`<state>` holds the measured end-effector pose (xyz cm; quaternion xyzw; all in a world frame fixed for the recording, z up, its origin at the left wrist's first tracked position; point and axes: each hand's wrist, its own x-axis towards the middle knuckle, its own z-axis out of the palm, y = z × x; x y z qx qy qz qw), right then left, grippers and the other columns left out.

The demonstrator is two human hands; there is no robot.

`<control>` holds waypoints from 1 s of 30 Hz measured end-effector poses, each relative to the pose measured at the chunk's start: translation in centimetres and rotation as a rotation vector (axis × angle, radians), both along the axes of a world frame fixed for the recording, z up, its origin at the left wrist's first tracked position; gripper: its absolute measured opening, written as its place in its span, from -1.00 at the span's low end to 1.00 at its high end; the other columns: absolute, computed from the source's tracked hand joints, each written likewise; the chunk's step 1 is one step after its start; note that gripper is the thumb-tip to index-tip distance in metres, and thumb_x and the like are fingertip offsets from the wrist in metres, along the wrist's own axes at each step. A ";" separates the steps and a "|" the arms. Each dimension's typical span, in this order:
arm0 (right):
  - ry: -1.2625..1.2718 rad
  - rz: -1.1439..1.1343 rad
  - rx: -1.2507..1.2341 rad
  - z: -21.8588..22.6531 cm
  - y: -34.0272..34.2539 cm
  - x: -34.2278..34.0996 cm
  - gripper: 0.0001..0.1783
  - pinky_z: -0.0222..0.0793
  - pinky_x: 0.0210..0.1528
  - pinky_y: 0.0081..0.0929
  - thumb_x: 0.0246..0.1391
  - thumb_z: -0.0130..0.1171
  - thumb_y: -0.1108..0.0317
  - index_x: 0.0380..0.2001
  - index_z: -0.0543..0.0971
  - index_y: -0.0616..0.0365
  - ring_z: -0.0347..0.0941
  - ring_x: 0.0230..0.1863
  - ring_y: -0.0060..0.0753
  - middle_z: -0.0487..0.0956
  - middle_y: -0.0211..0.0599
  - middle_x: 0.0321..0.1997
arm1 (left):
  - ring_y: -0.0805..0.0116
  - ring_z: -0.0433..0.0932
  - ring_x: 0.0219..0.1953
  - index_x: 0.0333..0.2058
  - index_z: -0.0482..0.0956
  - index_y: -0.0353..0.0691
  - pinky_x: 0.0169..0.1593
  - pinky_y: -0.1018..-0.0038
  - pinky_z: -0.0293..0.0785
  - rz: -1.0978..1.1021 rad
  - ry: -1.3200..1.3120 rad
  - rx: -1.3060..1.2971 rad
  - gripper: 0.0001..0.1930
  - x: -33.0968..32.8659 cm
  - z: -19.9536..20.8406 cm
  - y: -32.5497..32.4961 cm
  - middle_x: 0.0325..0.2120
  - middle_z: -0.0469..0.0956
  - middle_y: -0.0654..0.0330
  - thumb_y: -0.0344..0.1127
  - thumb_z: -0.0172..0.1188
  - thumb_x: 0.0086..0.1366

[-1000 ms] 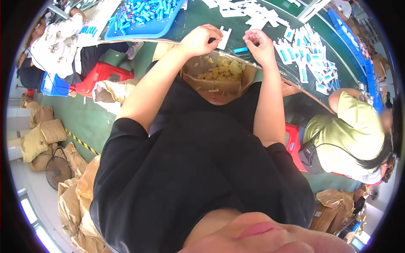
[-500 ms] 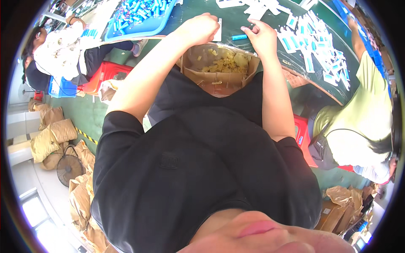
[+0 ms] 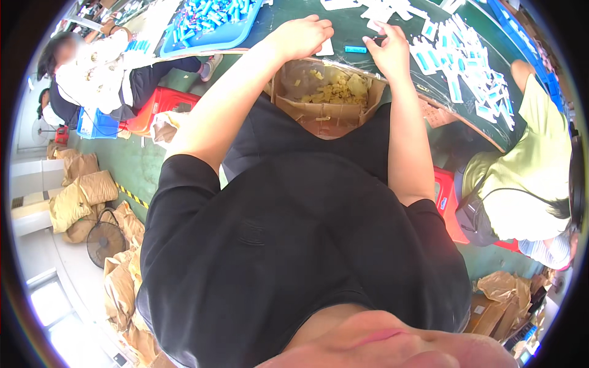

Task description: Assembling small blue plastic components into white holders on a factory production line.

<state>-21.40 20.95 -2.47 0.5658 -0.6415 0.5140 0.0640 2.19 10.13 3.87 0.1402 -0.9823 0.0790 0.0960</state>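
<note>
Green worktop (image 3: 283,10), person in black short sleeves seated at its near edge. Left hand (image 3: 302,37) over the table close to that edge, fingers bent down over a flat white plastic piece (image 3: 326,48); part of the piece shows below the fingers. Whether they pinch it or only cover it, cannot tell. Right hand (image 3: 391,54) opposite, thumb and forefinger a narrow gap apart; something small and dark shows there, too small to tell whether held. Blue cylinder (image 3: 355,49) lies on the worktop between the hands, just beside the right thumb.

To the left, a blue plastic tray (image 3: 211,46) with a heap of blue cylinders (image 3: 215,13). To the right, a spread pile of white pieces with blue cylinders (image 3: 457,67). Far side: more loose white pieces (image 3: 392,8). Below the edge, a brown cardboard box (image 3: 319,111) holding yellow scraps (image 3: 343,91).
</note>
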 end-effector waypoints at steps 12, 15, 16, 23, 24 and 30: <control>0.372 -0.091 0.165 1.8 2.3 3.4 -0.49 0.63 -0.21 -0.25 -0.04 0.46 -0.19 -0.15 0.79 -0.07 0.70 -0.29 -0.20 0.72 -0.34 -0.31 | -0.07 0.64 -0.10 -0.18 0.46 -0.26 0.00 0.14 0.59 0.026 0.671 0.239 -0.80 0.4 -5.1 -0.9 -0.30 0.65 -0.02 -0.28 0.23 0.37; 0.364 -0.076 0.224 1.5 1.9 2.8 -0.55 0.64 -0.13 -0.20 -0.02 0.46 -0.12 -0.17 0.78 -0.07 0.70 -0.21 -0.13 0.70 -0.31 -0.24 | -0.10 0.65 -0.11 -0.18 0.46 -0.26 -0.02 0.13 0.58 0.056 0.759 0.471 -0.80 0.4 -5.6 -0.8 -0.30 0.66 -0.02 -0.27 0.21 0.39; 0.353 -0.046 0.196 1.5 1.9 2.5 -0.59 0.63 -0.12 -0.21 -0.02 0.46 -0.07 -0.18 0.78 -0.07 0.69 -0.18 -0.14 0.70 -0.33 -0.24 | -0.10 0.65 -0.11 -0.18 0.46 -0.26 -0.02 0.13 0.58 0.063 0.771 0.470 -0.80 0.4 -5.5 -0.9 -0.30 0.66 -0.02 -0.27 0.21 0.39; 0.356 0.002 0.253 2.2 1.7 3.4 -0.68 0.61 -0.11 -0.25 0.03 0.42 0.07 -0.14 0.81 -0.15 0.66 -0.15 -0.19 0.64 -0.37 -0.25 | -0.18 0.66 -0.21 -0.18 0.48 -0.26 -0.09 0.10 0.58 0.101 0.752 0.501 -0.82 0.8 -5.1 -0.7 -0.35 0.64 -0.06 -0.28 0.17 0.38; 0.383 0.039 0.256 2.2 1.8 3.5 -0.70 0.60 -0.11 -0.25 0.06 0.41 0.12 -0.12 0.81 -0.16 0.65 -0.17 -0.19 0.62 -0.37 -0.26 | -0.18 0.66 -0.21 -0.18 0.48 -0.26 -0.09 0.10 0.58 0.085 0.786 0.541 -0.82 0.8 -5.2 -0.8 -0.37 0.64 -0.07 -0.28 0.18 0.38; 0.325 0.200 0.249 1.9 1.0 2.4 -0.72 0.58 -0.01 -0.26 0.08 0.38 0.38 -0.11 0.82 -0.07 0.61 -0.11 -0.13 0.62 -0.32 -0.21 | -0.19 0.67 -0.22 -0.18 0.46 -0.26 -0.14 0.09 0.58 0.039 0.915 0.568 -0.82 1.0 -5.2 -0.7 -0.42 0.64 -0.08 -0.29 0.20 0.41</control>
